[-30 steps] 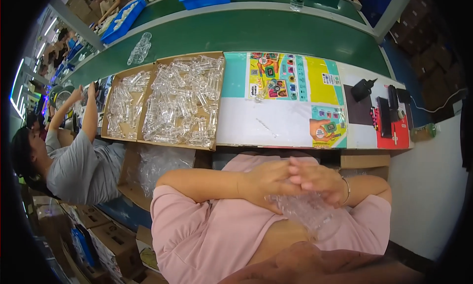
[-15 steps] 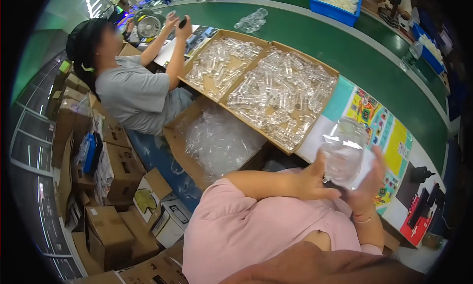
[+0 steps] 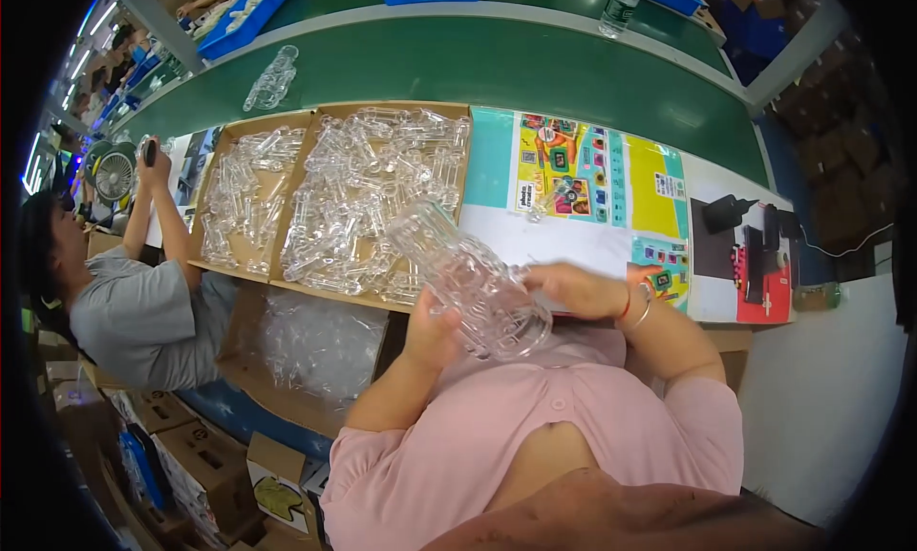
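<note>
- The left hand (image 3: pixel 435 333) is curled round the near left side of a clear plastic piece (image 3: pixel 482 288), holding it.
- The right hand (image 3: pixel 583 288) is partly bent, its fingertips at the piece's right side; whether they grip it cannot be told.
- The piece is in front of the pink top (image 3: pixel 544 408), tilted, its far end leaning left and overlapping the larger tray in view; its finer shape is blurred.
- That larger cardboard tray (image 3: pixel 465 174), full of clear parts (image 3: pixel 368 198), lies left of the right hand, with a smaller tray (image 3: pixel 224 270) of similar parts beside it, farther left.
- Below them, on the near side, is a carton (image 3: pixel 256 368) of clear film (image 3: pixel 320 336).
- Right of the larger tray lies a colourful printed sheet (image 3: pixel 654 183); a black bottle (image 3: pixel 728 213) is at its right.
- On the far left of the green bench (image 3: pixel 535 69) lies another clear piece (image 3: pixel 272 78).
- At left, a co-worker in grey (image 3: pixel 143 312) raises both arms.
</note>
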`<state>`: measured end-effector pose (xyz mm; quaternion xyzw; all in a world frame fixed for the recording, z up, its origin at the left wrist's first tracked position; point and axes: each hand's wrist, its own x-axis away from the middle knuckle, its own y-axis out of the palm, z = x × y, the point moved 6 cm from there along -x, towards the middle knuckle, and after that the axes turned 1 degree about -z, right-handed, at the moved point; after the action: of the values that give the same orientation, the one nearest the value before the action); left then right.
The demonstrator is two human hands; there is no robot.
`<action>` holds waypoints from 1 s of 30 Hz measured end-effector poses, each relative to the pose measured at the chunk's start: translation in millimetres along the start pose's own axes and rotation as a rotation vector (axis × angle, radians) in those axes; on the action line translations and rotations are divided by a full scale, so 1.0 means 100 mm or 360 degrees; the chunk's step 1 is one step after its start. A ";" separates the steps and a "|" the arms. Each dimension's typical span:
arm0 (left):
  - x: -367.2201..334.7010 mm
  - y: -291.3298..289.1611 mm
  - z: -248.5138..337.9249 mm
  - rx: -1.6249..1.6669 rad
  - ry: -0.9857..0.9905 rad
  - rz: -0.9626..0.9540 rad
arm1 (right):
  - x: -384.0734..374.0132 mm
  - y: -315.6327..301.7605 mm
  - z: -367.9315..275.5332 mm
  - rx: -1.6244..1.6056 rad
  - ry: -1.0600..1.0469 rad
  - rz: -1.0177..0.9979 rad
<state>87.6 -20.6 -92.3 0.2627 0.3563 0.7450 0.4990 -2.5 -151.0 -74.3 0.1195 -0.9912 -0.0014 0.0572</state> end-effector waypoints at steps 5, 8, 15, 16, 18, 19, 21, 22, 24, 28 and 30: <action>0.06 0.02 0.13 -0.0107 0.0144 0.0166 | -0.02 -0.74 -0.31 0.2264 -0.0166 0.0786; 0.05 0.07 0.12 -0.0310 0.0159 0.0211 | -0.04 -0.90 -0.04 0.2561 -0.0214 0.0620; -0.03 0.27 0.17 -0.0521 0.0200 0.0204 | 0.25 -0.70 -0.11 0.0254 0.0026 0.1091; -0.05 0.30 0.16 -0.0520 0.0194 0.0192 | 0.30 -0.60 -0.22 0.0256 0.0028 0.1104; -0.08 0.40 0.16 -0.0607 0.0179 0.0121 | 0.37 -0.36 -0.40 -0.0241 -0.0148 0.0982; -0.10 0.45 0.15 -0.0609 0.0166 0.0106 | 0.41 -0.28 -0.48 -0.0273 -0.0269 0.0949; -0.14 0.56 0.14 -0.0662 0.0173 0.0062 | 0.51 -0.17 -0.49 -0.0358 -0.0356 0.0990; -0.15 0.60 0.14 -0.0663 0.0160 0.0049 | 0.55 -0.13 -0.51 -0.0441 -0.0442 0.1007; -0.17 0.70 0.12 -0.0676 0.0155 0.0003 | 0.65 -0.08 -0.58 -0.0268 -0.0435 0.1148; -0.16 0.80 0.06 -0.0721 0.0116 -0.0039 | 0.79 0.01 -0.66 0.0069 -0.0401 0.1294; -0.16 0.85 0.04 -0.0700 0.0104 -0.0080 | 0.84 0.03 -0.68 0.0129 -0.0376 0.1354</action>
<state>48.5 -55.3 -23.1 0.1143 0.2076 0.8002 0.5509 -76.2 -167.1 2.2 -0.2980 -0.9511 0.0473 -0.0658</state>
